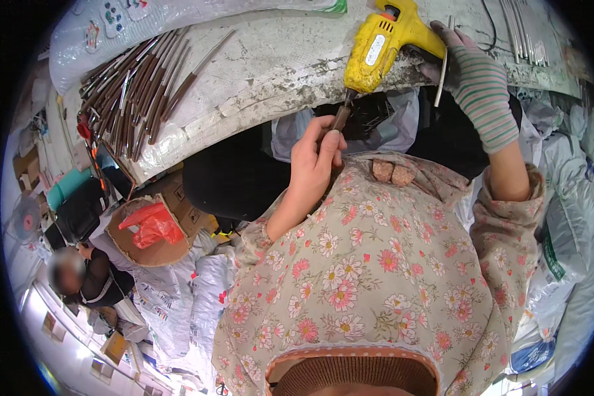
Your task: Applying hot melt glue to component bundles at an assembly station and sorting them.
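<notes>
A: In the head view, what do the hands hold?

B: The gloved right hand (476, 78) is wrapped around the grip of a yellow power drill (379, 43). The bare left hand (315, 162) pinches a thin brown rod (340, 119), feeding its end up to the drill's nose at the worn white workbench (270, 63) edge.

A: Which step is this?

B: Seemingly seating the rod in the drill. Next, it needs holding straight and steady.

A: And nearby?

B: A pile of brown rods (135, 86) lies on the bench, left, well apart. A seated person (86, 277) works lower left.
</notes>
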Tool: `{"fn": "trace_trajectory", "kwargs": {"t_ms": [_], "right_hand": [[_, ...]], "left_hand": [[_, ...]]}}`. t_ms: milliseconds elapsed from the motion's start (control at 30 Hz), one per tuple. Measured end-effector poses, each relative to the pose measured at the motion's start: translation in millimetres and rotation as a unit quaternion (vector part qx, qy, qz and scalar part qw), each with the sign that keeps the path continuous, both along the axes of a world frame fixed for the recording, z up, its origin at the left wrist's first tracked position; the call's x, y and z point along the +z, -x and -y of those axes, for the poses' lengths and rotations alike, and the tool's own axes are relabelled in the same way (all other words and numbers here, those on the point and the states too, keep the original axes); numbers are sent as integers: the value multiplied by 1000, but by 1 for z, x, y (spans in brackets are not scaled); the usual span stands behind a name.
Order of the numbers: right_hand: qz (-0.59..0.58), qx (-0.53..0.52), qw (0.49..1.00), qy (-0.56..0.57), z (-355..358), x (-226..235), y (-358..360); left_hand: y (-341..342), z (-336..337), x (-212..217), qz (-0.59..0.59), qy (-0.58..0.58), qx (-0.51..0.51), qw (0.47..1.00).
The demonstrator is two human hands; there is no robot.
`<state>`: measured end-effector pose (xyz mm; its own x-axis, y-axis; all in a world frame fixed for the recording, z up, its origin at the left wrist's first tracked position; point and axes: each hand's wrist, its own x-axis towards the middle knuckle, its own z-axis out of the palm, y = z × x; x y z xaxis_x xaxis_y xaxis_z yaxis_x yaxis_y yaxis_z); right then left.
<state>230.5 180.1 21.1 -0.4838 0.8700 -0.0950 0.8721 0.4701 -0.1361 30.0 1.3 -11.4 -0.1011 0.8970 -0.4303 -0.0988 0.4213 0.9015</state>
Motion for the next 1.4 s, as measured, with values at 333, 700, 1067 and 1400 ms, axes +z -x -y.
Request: {"fn": "trace_trajectory", "kwargs": {"t_ms": [333, 700, 1067, 1400], "right_hand": [[-615, -143, 583, 511, 81, 24, 18], [-535, -161, 627, 543, 76, 34, 23], [-524, -164, 770, 325, 101, 13, 28], [-464, -99, 669, 572, 91, -40, -5]], "left_hand": [[4, 0, 4, -20, -125, 14, 992], [7, -2, 1, -282, -214, -15, 935], [-7, -14, 21, -336, -248, -81, 905], [14, -93, 52, -550, -405, -139, 717]]}}
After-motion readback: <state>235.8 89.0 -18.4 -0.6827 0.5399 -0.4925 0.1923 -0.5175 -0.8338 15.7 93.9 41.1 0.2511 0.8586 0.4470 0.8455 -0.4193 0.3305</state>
